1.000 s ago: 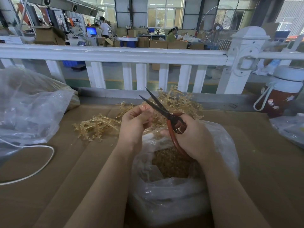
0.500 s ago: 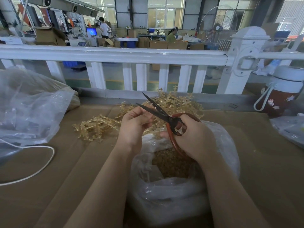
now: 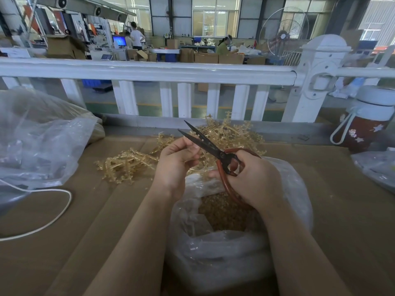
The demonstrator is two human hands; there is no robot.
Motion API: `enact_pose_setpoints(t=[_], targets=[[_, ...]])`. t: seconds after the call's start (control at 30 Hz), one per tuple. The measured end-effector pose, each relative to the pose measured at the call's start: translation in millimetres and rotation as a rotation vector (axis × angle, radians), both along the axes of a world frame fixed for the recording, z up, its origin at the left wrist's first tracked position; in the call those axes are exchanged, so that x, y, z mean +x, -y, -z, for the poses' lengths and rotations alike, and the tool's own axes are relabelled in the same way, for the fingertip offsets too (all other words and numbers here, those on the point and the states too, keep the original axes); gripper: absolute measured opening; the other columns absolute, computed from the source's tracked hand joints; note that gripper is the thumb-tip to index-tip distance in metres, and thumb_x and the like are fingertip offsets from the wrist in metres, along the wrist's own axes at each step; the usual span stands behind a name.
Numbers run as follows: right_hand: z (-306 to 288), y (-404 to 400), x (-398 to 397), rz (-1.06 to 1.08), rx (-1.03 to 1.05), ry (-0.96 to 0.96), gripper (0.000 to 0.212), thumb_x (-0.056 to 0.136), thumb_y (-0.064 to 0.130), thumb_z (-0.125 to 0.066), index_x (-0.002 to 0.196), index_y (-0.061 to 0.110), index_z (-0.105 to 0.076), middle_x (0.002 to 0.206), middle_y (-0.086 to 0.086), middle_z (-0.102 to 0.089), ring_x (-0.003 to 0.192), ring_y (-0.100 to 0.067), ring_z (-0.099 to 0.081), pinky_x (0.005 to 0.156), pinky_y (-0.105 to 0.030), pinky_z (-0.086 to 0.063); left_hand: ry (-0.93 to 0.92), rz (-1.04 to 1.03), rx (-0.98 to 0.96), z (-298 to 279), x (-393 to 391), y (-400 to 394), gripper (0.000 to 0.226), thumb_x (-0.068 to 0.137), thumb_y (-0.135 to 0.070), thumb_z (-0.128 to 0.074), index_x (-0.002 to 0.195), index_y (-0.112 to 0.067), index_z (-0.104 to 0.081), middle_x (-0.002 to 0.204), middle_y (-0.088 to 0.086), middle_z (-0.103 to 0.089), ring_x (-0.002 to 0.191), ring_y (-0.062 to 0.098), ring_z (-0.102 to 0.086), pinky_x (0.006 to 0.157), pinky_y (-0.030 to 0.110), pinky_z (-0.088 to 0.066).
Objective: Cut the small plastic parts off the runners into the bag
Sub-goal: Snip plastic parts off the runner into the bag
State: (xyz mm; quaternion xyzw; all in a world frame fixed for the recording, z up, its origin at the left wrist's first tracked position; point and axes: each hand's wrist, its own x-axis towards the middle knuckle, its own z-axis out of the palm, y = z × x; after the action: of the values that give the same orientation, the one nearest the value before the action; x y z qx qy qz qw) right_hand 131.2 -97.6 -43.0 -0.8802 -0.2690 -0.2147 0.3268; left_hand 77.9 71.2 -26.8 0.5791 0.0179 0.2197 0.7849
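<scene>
Overall, the person's right hand (image 3: 254,178) gripped the red-brown loop handles of the scissors (image 3: 215,153), fingers curled through and around them. The dark blades stood slightly apart, points directed up and away toward the white railing (image 3: 149,71). The left hand (image 3: 176,165) was curled, with fingertips closed on a small piece of amber runner held against the lower blade; the piece itself was too small to make out clearly. Both hands were positioned over the open mouth of the clear plastic bag (image 3: 295,184), which stood on the cardboard-covered table (image 3: 96,221) directly in front of the person and contained a mass of small amber parts (image 3: 222,212). A heap of uncut amber runners (image 3: 128,165) lay on the table just beyond the hands, reaching to the foot of the railing. A second, larger clear bag (image 3: 42,142) sat at far left with a white cord (image 3: 53,210) looping beside it. A red flask with a white lid (image 3: 367,122) stood at far right.
</scene>
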Motion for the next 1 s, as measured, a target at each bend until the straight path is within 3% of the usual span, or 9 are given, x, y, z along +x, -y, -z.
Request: enact_pose_setpoints(t=[0.23, 0.4, 0.57, 0.73, 0.9, 1.0], targets=[[-0.4, 1.0, -1.2, -0.005, -0.009, 0.005, 0.076, 0.063, 0.098, -0.040, 0.095, 0.035, -0.069, 0.079, 0.023, -0.065, 0.067, 0.003, -0.054, 0.058, -0.005, -0.034, 0.012, -0.005, 0.046, -1.8, -2.4, 0.6, 0.025, 0.093, 0.006, -0.050, 0.076, -0.011, -0.056, 0.064, -0.003, -0.052, 0.061, 0.011, -0.043, 0.064, 0.023, -0.041], [-0.9, 0.9, -1.6, 0.025, -0.023, 0.008, 0.064, 0.067, 0.093, -0.052, 0.087, 0.034, -0.066, 0.070, 0.021, -0.061, 0.064, 0.007, -0.053, 0.054, -0.007, -0.034, 0.015, -0.013, 0.144, -2.3, -3.1, 2.5, 0.031, 0.093, 0.007, -0.051, 0.072, -0.014, -0.061, 0.074, 0.010, -0.044, 0.065, 0.015, -0.039, 0.064, 0.023, -0.039], [0.1, 1.5, -0.4, -0.010, -0.016, -0.062, 0.067, 0.063, 0.093, -0.054, 0.092, 0.034, -0.068, 0.073, 0.019, -0.065, 0.069, 0.005, -0.058, 0.060, -0.013, -0.045, 0.018, 0.009, 0.146, -0.5, -1.6, 1.2, 0.032, 0.093, 0.007, -0.051, 0.073, -0.015, -0.061, 0.069, 0.006, -0.044, 0.063, 0.014, -0.039, 0.061, 0.019, -0.042], [-1.5, 1.8, -2.2, -0.020, -0.013, -0.077, 0.056, 0.067, 0.086, -0.061, 0.094, 0.038, -0.068, 0.071, 0.027, -0.060, 0.067, 0.009, -0.055, 0.056, -0.009, -0.035, 0.027, 0.032, 0.129, -1.1, -2.5, 2.6, 0.028, 0.093, 0.007, -0.050, 0.076, -0.012, -0.061, 0.072, 0.008, -0.045, 0.064, 0.015, -0.039, 0.062, 0.020, -0.042], [-3.3, 0.8, -3.4, -0.034, 0.015, -0.100, 0.066, 0.058, 0.096, -0.047, 0.092, 0.042, -0.065, 0.069, 0.029, -0.058, 0.066, 0.011, -0.054, 0.055, -0.008, -0.033, 0.011, 0.031, 0.113, -2.0, -3.4, 3.1, 0.026, 0.093, 0.007, -0.051, 0.077, -0.012, -0.062, 0.073, 0.008, -0.050, 0.065, 0.015, -0.043, 0.064, 0.022, -0.041], [-2.0, 1.2, -0.9, -0.025, -0.009, -0.113, 0.075, 0.056, 0.098, -0.044, 0.094, 0.039, -0.068, 0.071, 0.028, -0.059, 0.067, 0.010, -0.053, 0.055, -0.009, -0.033, -0.008, -0.100, 0.119, -1.4, -1.9, 4.8, 0.022, 0.087, 0.010, -0.056, 0.083, -0.011, -0.060, 0.074, 0.006, -0.057, 0.066, 0.017, -0.051, 0.065, 0.026, -0.046]])
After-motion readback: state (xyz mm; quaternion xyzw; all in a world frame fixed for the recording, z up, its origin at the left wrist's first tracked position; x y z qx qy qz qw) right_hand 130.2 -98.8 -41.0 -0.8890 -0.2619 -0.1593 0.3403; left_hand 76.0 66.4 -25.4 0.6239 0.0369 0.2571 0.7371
